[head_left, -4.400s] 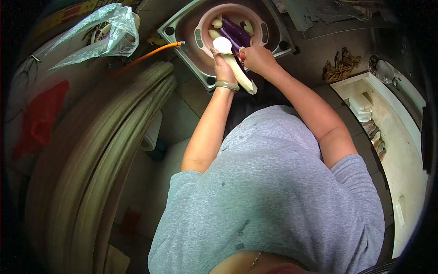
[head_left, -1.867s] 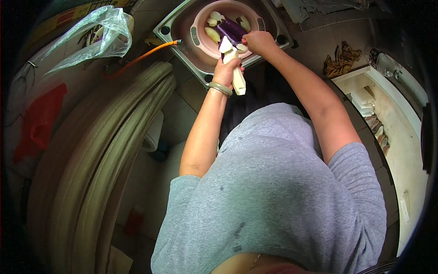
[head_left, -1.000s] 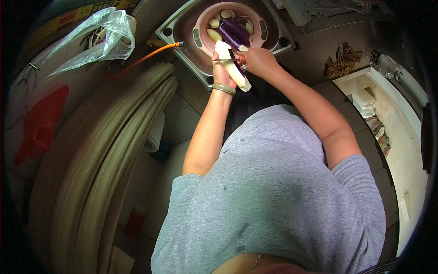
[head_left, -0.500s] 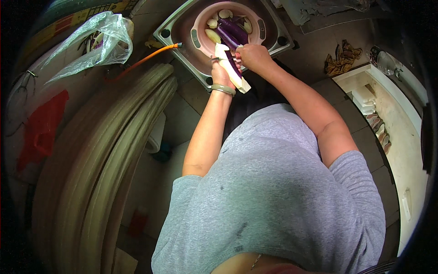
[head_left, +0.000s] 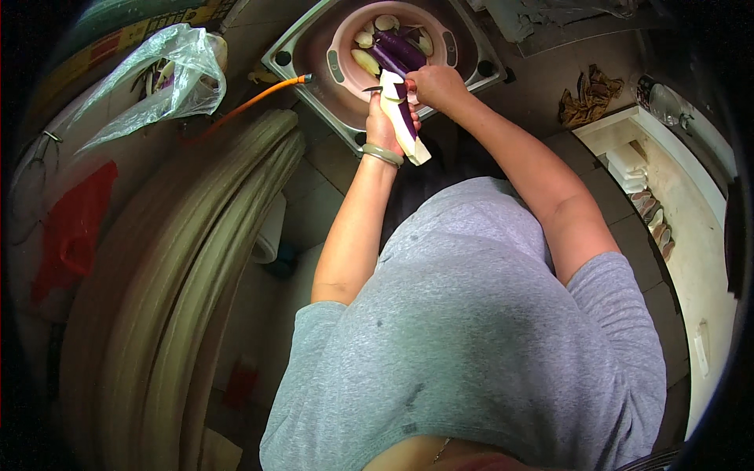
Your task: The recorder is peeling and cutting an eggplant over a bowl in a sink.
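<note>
My left hand (head_left: 382, 129) is wrapped round a partly peeled eggplant (head_left: 406, 125), tilted, with pale flesh bared beside a strip of purple skin. My right hand (head_left: 440, 86) grips the red handle of a small knife (head_left: 372, 89); its narrow dark blade crosses the eggplant's upper end and the tip pokes out on the left. Just beyond both hands, a pink basin (head_left: 335, 69) holds purple eggplants (head_left: 400, 51) and pale peeled pieces (head_left: 366, 61). The basin sits within a square metal sink (head_left: 312, 98).
An orange hose (head_left: 263, 96) ends beside the sink's left edge. Clear plastic bag (head_left: 169, 86) and red bag (head_left: 77, 224) lie at left, near tall pale ribbed folds (head_left: 188, 275). On the right are a crumpled brown cloth (head_left: 591, 98) and a white shelf (head_left: 667, 180) with small items.
The knife blade has moved up along the eggplant towards its far end, and my right hand has risen slightly with it. My left hand still holds the eggplant.
</note>
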`<state>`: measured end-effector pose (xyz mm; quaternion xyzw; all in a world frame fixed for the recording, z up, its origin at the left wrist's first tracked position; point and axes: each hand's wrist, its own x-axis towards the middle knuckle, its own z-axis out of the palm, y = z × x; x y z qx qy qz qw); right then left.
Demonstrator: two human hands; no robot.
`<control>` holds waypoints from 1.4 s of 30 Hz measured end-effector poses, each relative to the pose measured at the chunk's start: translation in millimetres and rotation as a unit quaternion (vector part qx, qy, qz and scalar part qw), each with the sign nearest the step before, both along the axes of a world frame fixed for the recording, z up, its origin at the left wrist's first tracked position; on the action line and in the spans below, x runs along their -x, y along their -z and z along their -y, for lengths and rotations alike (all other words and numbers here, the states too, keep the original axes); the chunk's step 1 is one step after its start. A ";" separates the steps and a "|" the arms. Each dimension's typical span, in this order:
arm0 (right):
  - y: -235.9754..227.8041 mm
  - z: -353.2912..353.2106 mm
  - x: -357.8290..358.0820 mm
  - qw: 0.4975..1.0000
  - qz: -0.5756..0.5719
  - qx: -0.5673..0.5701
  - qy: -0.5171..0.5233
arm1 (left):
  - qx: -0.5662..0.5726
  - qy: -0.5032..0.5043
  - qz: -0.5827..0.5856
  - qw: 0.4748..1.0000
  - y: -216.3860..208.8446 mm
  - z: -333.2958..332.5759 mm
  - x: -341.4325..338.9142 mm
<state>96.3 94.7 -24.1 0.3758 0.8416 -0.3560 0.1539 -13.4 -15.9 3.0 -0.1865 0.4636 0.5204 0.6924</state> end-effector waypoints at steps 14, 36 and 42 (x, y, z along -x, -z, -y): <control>18.5 -23.1 -35.3 0.990 0.084 0.054 0.097 | -0.030 0.115 -0.110 0.987 0.6 -2.4 6.9; -3.9 -3.4 -11.2 0.998 -0.026 -0.049 -0.019 | 0.042 0.236 -0.280 0.930 -12.2 -9.6 -11.0; 19.0 -12.6 -8.1 1.000 0.014 -0.023 -0.013 | 0.030 0.224 -0.269 0.936 -7.3 -10.3 -11.7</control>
